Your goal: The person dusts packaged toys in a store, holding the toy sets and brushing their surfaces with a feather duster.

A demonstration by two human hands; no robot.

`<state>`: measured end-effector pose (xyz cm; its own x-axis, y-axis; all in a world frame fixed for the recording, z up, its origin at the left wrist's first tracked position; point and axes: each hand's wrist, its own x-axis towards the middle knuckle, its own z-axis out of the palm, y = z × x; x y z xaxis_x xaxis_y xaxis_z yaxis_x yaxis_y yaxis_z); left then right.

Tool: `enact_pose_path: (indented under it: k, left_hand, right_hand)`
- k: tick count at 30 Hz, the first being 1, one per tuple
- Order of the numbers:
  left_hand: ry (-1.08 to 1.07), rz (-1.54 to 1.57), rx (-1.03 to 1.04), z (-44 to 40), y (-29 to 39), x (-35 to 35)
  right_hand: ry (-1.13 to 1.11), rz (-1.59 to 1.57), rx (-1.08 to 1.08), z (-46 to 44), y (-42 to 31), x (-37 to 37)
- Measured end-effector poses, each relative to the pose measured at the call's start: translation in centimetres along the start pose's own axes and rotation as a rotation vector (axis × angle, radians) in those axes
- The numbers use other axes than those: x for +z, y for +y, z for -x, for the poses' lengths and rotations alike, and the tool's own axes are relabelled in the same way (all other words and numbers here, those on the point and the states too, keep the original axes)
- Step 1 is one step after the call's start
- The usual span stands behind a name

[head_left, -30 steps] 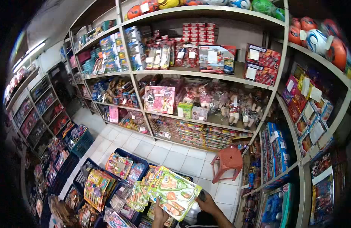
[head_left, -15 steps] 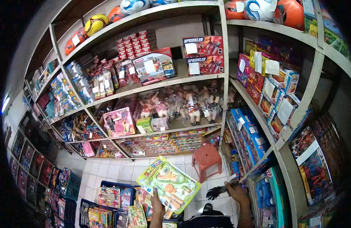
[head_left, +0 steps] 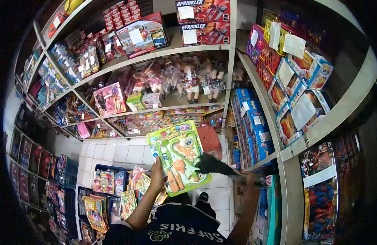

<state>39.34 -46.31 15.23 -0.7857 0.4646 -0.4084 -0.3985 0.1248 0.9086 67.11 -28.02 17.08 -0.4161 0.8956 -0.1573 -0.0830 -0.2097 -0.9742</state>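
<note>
My left hand [head_left: 157, 175] grips the left edge of a green-and-white carded doctor toy set [head_left: 181, 148]. The pack is held upright in front of me, its printed front toward the camera. My right hand [head_left: 250, 179] is closed around the handle end of a black feather duster [head_left: 215, 165], blurred by motion. The duster's bushy head reaches left over the lower right of the pack; whether it touches the surface I cannot tell. Behind the pack, a red plastic stool [head_left: 209, 143] is partly hidden.
Blue crates [head_left: 122, 179] of packaged toys stand on the tiled floor at lower left. A tall shelf [head_left: 155, 55] with dolls and boxes runs across the back. Close on my right is another shelf [head_left: 292, 157] with boxed toys.
The duster has swung up and left to the toy pack. The pack is turned more upright. The view has tilted downward, showing more of my shirt.
</note>
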Motion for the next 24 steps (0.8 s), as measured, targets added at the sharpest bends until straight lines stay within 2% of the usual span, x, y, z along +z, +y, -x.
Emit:
enact_pose_path:
  k: [1, 4, 5, 6, 8, 9, 10, 12, 13, 14, 15, 16, 17, 19, 20, 21, 22, 24]
  left_hand:
    - [-0.008, -0.014, -0.009, -0.4, 0.2, 0.7]
    - [0.018, -0.142, -0.117, -1.1, 0.2, 2.1]
    - [-0.069, -0.104, -0.065, -1.2, 0.1, 2.7]
    - [-0.158, -0.061, -0.012, -1.3, 0.2, 3.2]
    - [-0.144, -0.095, -0.101, -1.3, 1.0, 4.0]
    - [-0.135, -0.131, -0.081, -1.1, 1.6, 4.8]
    - [-0.127, -0.166, -0.059, -1.0, 2.2, 5.4]
    - [-0.185, -0.159, -0.053, -1.4, 2.8, 6.1]
    - [-0.214, -0.195, -0.046, -1.7, 2.9, 6.2]
    - [-0.244, -0.229, -0.042, -1.9, 2.8, 6.4]
    - [-0.347, -0.194, 0.025, -3.1, 2.0, 6.3]
    - [-0.361, -0.18, 0.015, -3.3, 1.7, 6.6]
    - [-0.358, -0.232, 0.088, -3.5, 1.6, 6.9]
    - [-0.318, -0.385, 0.216, -3.5, 2.1, 7.6]
    - [-0.321, -0.379, 0.213, -3.8, 1.8, 7.8]
    - [-0.378, -0.265, 0.174, -4.0, 1.6, 8.1]
    - [-0.431, -0.154, 0.134, -4.1, 1.6, 8.3]
    - [-0.436, -0.155, 0.089, -3.6, 2.2, 8.1]
  right_hand:
    - [-0.057, -0.155, 0.048, -0.3, 1.2, -0.5]
    - [0.003, -0.142, -0.035, -0.2, 2.4, 0.2]
    - [0.034, -0.161, -0.046, 0.1, 2.6, 0.5]
    - [-0.003, -0.133, -0.064, 0.1, 2.5, 0.6]
    - [-0.115, -0.04, -0.194, -0.1, 3.6, -0.8]
    - [-0.141, -0.048, -0.074, -0.3, 3.3, -1.1]
    - [-0.132, -0.041, -0.079, -0.4, 3.0, -0.9]
    - [0.136, 0.013, -0.126, -0.5, 1.7, -0.3]
    - [0.146, 0.03, -0.132, -0.6, 1.5, -0.4]
    - [0.164, 0.256, -0.219, -0.7, 1.7, -0.8]
    - [0.139, 0.103, -0.024, -0.5, -0.1, -0.3]
    - [0.14, -0.046, 0.173, -0.3, -1.9, 0.2]
    - [0.151, -0.03, 0.168, -0.3, -1.6, 0.2]
    - [0.219, 0.046, -0.213, -0.9, -1.2, 0.4]
    - [0.198, -0.009, -0.082, -1.0, -1.5, 0.2]
    - [0.198, -0.004, -0.082, -1.1, -2.4, 0.6]
    - [0.236, 0.078, -0.152, -1.0, -3.0, 1.1]
    - [0.271, 0.163, -0.214, -0.8, -3.3, 1.4]
